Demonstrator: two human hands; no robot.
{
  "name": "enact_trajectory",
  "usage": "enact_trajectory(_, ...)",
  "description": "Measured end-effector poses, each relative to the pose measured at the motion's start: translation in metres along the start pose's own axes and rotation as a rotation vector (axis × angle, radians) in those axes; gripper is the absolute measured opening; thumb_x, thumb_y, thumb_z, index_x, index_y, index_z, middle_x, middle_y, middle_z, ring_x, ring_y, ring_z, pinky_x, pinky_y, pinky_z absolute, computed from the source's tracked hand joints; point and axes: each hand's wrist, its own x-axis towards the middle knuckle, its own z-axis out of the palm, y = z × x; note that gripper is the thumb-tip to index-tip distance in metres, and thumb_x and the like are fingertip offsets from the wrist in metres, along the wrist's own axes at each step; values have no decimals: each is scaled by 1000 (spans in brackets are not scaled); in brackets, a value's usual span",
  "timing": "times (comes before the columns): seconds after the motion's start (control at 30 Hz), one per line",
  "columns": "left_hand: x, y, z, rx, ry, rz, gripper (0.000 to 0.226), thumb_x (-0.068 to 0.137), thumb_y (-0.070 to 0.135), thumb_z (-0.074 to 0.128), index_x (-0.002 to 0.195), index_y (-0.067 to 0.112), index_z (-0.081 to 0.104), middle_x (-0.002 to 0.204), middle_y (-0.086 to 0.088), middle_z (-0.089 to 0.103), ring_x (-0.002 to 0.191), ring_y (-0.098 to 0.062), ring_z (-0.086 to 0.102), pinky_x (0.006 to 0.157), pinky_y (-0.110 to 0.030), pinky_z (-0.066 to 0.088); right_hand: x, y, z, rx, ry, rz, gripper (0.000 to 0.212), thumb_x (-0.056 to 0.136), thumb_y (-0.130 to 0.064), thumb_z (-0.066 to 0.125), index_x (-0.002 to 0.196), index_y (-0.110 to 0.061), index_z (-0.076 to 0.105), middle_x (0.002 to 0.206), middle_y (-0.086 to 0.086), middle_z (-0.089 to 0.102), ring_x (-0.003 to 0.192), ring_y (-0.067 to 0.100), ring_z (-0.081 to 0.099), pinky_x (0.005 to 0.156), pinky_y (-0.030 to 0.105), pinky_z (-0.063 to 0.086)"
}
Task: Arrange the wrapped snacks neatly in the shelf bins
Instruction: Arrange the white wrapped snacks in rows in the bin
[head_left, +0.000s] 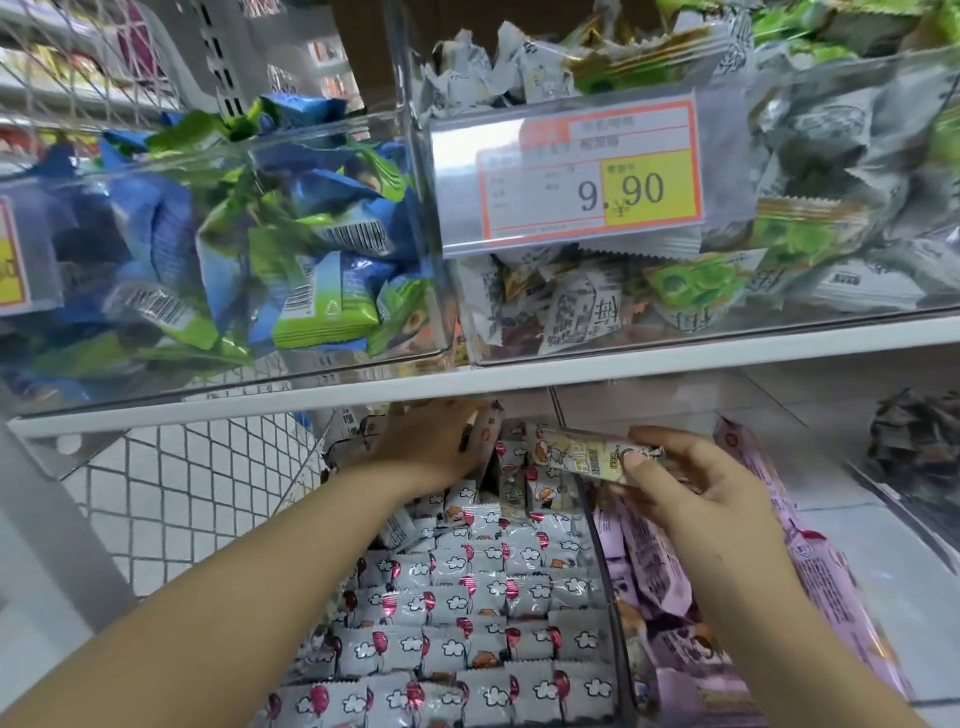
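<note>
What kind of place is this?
Most likely a shop's snack aisle: clear bins full of wrapped snacks on a white shelf, with a price tag reading 9.90.

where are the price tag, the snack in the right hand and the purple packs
price tag (566, 176): head view, middle of its face
held snack (582, 451): head view, middle of its wrapper
purple packs (649, 571): head view, front of one pack
</note>
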Motion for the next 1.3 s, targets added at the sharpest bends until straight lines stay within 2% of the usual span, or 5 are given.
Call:
enact_trajectory(0.3, 21, 18, 20, -49, 177, -179, 43, 91, 55, 40, 117, 23, 50, 99, 5, 63, 102, -19, 58, 106, -44, 25, 1, -3, 4, -32, -8, 15, 13, 86, -14, 64, 89, -26, 64, 67, -4, 71, 75, 29, 68, 86, 47, 53)
enact_trajectory(0.43, -4, 23, -7, -347, 186, -61, 34, 91, 40, 50, 115, 15, 52, 108, 0, 60, 101, -19, 57, 92, -31, 42, -1, -5, 2, -1, 14, 14, 16, 86, -12, 63, 92, -26, 65, 66, 7, 65, 83, 58, 55, 81, 69, 43)
enact_trajectory(0.67, -79, 7, -49, -304, 58, 176, 38, 90, 22, 53, 124, 37, 49, 89, 12, 59, 63, -4, 52, 56, -24, 45, -10, -6, -2, -23, -27, -41, 15, 86, -15, 65, 90, -29, 67, 95, 7, 68, 88, 27, 67, 90, 47, 52)
enact_trajectory(0.9, -134, -21, -57, -136, -109, 336, 46, 74, 6, 55, 111, 33, 59, 112, 12, 57, 105, -9, 51, 100, -31, 33, -21, -10, -5, -96, -12, -41, 17, 86, -17, 64, 87, -34, 67, 99, 1, 68, 96, 21, 64, 94, 44, 49)
enact_trajectory(1.3, -113, -7, -69, -236, -188, 110, 41, 88, 6, 44, 114, 33, 61, 115, 16, 61, 92, 7, 57, 84, -21, 49, -26, -12, 0, -126, -37, -21, 16, 87, -17, 63, 94, -31, 65, 89, -2, 67, 73, 25, 56, 83, 54, 50)
